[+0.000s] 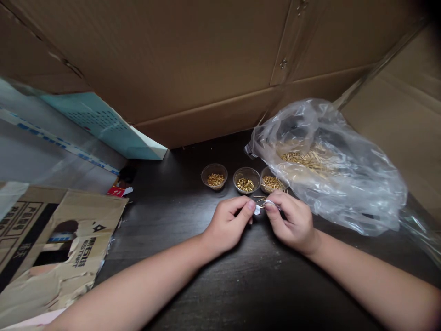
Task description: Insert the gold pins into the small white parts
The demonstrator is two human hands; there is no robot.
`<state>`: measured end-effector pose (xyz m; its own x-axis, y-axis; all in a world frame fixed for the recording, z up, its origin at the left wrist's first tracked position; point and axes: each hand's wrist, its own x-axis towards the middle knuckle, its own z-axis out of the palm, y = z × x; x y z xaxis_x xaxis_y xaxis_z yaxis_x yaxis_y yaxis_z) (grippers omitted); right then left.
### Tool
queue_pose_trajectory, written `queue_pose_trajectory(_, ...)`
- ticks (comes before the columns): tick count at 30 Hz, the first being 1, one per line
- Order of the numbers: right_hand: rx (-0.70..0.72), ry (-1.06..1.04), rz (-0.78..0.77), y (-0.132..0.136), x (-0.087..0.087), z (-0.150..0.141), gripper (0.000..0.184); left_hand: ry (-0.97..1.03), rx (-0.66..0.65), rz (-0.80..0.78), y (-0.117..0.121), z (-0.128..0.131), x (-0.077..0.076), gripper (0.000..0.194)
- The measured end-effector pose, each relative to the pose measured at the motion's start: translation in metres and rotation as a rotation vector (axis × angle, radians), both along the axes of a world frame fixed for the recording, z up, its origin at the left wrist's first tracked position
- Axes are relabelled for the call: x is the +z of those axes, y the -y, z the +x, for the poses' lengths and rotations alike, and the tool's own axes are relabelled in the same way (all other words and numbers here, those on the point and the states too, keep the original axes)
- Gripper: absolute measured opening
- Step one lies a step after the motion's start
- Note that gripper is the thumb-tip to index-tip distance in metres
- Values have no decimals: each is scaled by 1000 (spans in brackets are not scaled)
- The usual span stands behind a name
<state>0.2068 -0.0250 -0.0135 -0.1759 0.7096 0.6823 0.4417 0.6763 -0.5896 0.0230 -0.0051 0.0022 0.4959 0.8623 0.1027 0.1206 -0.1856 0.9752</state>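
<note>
Left hand [225,225]: fingers [241,207] pinched on white scrap [257,210]
Right hand [291,223]: fingers [272,207] pinched on white scrap, between both hands
Cups: 3 clear cups [214,176] holding gold pins [245,185], on counter [193,285]
Bag: 1 plastic bag [344,193], right of cups
Print: "ESTART" on cardboard sheet [62,239]

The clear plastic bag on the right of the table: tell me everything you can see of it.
The clear plastic bag is thin, crinkled and slumped on the dark wooden table, with a pinched corner at its left end. Through it shows a loose heap of small gold-coloured pins. Its left side meets the rightmost small cup, and its lower edge lies close to the right hand.
</note>
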Motion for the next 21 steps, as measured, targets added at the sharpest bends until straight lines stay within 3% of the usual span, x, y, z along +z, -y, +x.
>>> queue_pose_trajectory(21,-7,10,6,-1,0,0,13,36,-9,-96,-2,0,1,45)
